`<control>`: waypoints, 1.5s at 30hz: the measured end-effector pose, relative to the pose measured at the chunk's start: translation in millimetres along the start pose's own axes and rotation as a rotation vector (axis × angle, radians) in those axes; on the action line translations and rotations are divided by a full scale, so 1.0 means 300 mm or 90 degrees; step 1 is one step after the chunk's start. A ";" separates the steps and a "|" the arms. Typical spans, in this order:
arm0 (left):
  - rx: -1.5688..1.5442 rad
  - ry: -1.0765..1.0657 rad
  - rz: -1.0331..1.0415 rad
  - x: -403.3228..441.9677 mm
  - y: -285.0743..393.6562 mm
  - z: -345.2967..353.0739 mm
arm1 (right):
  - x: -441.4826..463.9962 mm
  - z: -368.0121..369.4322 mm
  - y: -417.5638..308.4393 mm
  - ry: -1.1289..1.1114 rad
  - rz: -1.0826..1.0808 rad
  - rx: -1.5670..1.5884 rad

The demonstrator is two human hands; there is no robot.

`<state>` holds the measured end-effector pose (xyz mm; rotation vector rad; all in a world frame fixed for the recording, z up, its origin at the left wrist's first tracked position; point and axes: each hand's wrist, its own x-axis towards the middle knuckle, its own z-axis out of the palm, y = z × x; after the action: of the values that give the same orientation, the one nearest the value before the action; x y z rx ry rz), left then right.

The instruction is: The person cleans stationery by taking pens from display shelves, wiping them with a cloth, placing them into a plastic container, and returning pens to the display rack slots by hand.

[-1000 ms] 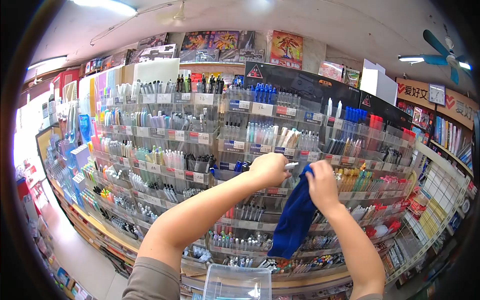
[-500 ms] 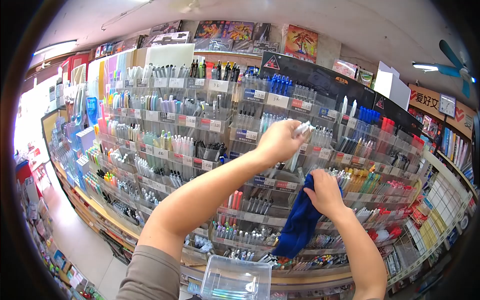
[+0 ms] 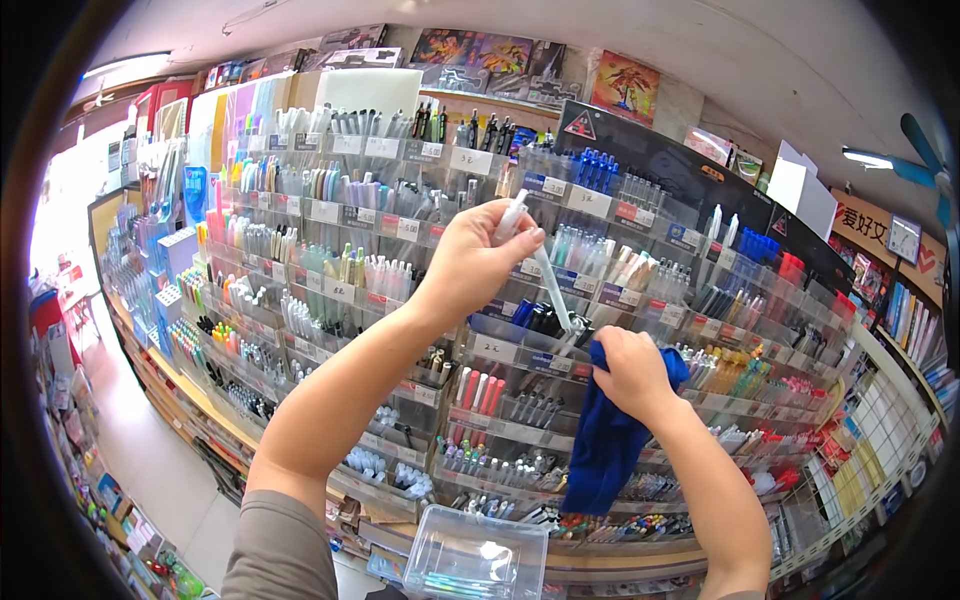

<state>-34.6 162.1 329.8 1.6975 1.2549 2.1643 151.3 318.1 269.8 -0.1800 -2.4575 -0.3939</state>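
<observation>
My left hand (image 3: 472, 262) is raised in front of the pen rack (image 3: 500, 350), its fingers closed around a white pen (image 3: 510, 218). A long pale pen (image 3: 552, 290) slants down from just beside those fingertips toward a rack compartment; whether the hand holds it too, I cannot tell. Dark pens (image 3: 545, 320) stand in the compartment near its lower end. Lower and to the right, my right hand (image 3: 638, 378) is closed on a dark blue cloth (image 3: 605, 450), which hangs down in front of the lower rows.
Below my hands stands a clear plastic box (image 3: 470, 545) with a few pens lying inside. Tiers of clear compartments full of pens spread to both sides. A white wire grid (image 3: 870, 470) borders the right side, and a tiled aisle floor (image 3: 150, 450) runs along the left.
My left hand has moved left and slightly up, away from the rack's middle compartments, with the white pen in it. My right hand and the cloth have shifted slightly. The view has turned a little.
</observation>
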 end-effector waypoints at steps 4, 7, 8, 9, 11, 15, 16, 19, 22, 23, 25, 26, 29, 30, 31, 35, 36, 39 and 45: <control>-0.011 0.015 -0.018 -0.049 -0.004 -0.069 | 0.075 0.037 -0.079 0.010 -0.046 0.003; -0.032 0.040 -0.027 -0.084 -0.006 -0.120 | 0.125 0.066 -0.121 0.018 -0.067 -0.004; -0.033 0.050 -0.032 -0.093 -0.004 -0.137 | 0.139 0.069 -0.136 0.011 -0.067 -0.010; -0.019 0.061 -0.023 -0.098 -0.013 -0.158 | 0.153 0.067 -0.152 0.004 -0.066 -0.017; -0.017 0.093 -0.024 -0.114 -0.010 -0.191 | 0.173 0.079 -0.164 0.009 -0.074 -0.032; -0.029 0.135 -0.019 -0.131 -0.010 -0.243 | 0.199 0.111 -0.178 -0.017 -0.054 -0.047; -0.035 0.141 -0.022 -0.134 -0.013 -0.256 | 0.204 0.113 -0.184 -0.005 -0.063 -0.059; -0.055 0.148 -0.005 -0.141 -0.013 -0.284 | 0.222 0.129 -0.205 0.027 -0.082 -0.110; -0.031 0.165 0.002 -0.151 -0.004 -0.292 | 0.241 0.130 -0.237 0.024 -0.067 -0.157; -0.028 0.170 0.000 -0.154 -0.005 -0.293 | 0.249 0.129 -0.247 0.046 -0.080 -0.165; -0.020 0.177 -0.007 -0.162 -0.007 -0.298 | 0.272 0.139 -0.271 0.048 -0.081 -0.139; -0.015 0.179 -0.011 -0.168 -0.008 -0.301 | 0.287 0.146 -0.283 0.046 -0.079 -0.124; -0.008 0.198 -0.009 -0.183 -0.002 -0.307 | 0.335 0.177 -0.310 0.039 -0.079 -0.090; -0.007 0.206 -0.005 -0.186 0.000 -0.310 | 0.344 0.185 -0.317 0.043 -0.077 -0.076; 0.002 0.204 0.006 -0.188 0.001 -0.318 | 0.343 0.184 -0.323 0.072 -0.100 -0.063; -0.097 0.215 0.052 -0.199 0.015 -0.358 | 0.316 0.136 -0.330 0.161 -0.162 0.136; -0.117 0.228 0.065 -0.198 0.022 -0.358 | 0.302 0.112 -0.335 0.196 -0.175 0.183; -0.160 0.245 0.092 -0.200 0.048 -0.363 | 0.223 0.042 -0.324 0.246 -0.190 0.260; -0.147 0.198 0.077 -0.175 0.039 -0.289 | -0.042 -0.170 -0.205 0.256 -0.106 0.239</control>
<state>-84.6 80.2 295.4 1.4207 0.9327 2.6056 176.7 243.0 286.0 0.2412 -2.1031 -0.0241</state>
